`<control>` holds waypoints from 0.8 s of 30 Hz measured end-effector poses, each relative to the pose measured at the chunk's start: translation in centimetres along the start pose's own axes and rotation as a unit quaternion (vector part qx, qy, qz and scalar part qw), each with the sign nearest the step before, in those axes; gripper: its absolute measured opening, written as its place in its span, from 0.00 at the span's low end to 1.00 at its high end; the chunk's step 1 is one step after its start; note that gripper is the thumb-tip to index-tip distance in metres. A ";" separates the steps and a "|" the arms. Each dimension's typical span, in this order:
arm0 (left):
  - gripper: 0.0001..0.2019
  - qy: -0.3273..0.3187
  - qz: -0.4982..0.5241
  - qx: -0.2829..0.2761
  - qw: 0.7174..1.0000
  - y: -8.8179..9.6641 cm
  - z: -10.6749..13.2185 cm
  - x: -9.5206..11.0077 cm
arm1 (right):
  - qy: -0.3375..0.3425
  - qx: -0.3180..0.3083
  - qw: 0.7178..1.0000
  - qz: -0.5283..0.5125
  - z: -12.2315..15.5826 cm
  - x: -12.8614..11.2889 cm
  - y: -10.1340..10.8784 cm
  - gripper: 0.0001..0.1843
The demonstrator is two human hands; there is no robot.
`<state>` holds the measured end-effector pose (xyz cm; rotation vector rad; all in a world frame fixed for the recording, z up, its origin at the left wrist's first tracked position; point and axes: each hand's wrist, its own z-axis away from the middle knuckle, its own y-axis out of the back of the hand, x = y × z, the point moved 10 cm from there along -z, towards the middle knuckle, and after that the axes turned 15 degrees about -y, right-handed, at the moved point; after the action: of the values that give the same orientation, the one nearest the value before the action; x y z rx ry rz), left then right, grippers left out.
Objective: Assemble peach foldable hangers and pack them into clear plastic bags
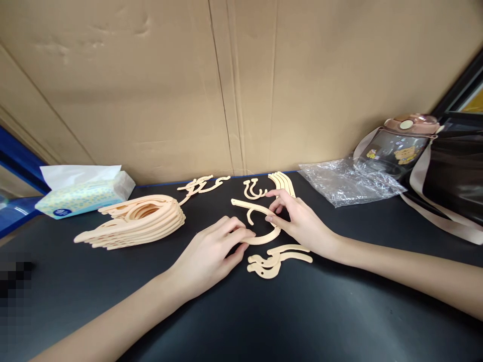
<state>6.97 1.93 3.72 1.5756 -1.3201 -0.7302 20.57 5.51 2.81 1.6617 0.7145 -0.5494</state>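
Observation:
Between my two hands is a cream plastic folding clothes hanger [262,240], its two arms folded towards each other with the curved hook between them. My left hand [217,246] pinches the end of its lower arm. Fingers and thumb of my right hand [302,216] grip the bend where the pieces meet, partly hiding that joint. Just below lie a few loose hanger arms [267,273], overlapping. Loose hooks [249,191] rest behind my right hand, beside several nested curved arms [285,182]. More loose pieces [206,187] lie in a heap at the back.
A stack of folded hangers [166,218] stands on the left of the black table [302,317], near a tissue pack [81,193]. Crumpled clear plastic [339,181] and a strapped drink bottle [394,148] are at the right. A cardboard wall [169,90] closes the back.

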 end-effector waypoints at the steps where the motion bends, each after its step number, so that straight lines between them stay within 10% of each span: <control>1: 0.10 0.001 -0.002 0.000 1.000 0.0 0.0 0.0 | 0.002 0.001 1.000 0.003 0.0 -0.1 0.0 0.18; 24: 0.15 0.087 -0.050 -0.007 0.995 0.4 0.3 -1.5 | 0.004 -0.011 1.000 -0.007 0.0 -0.3 0.0 0.14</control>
<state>6.13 3.26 3.77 1.6635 -1.1138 -0.6470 20.37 5.49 3.02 1.6407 0.7358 -0.5444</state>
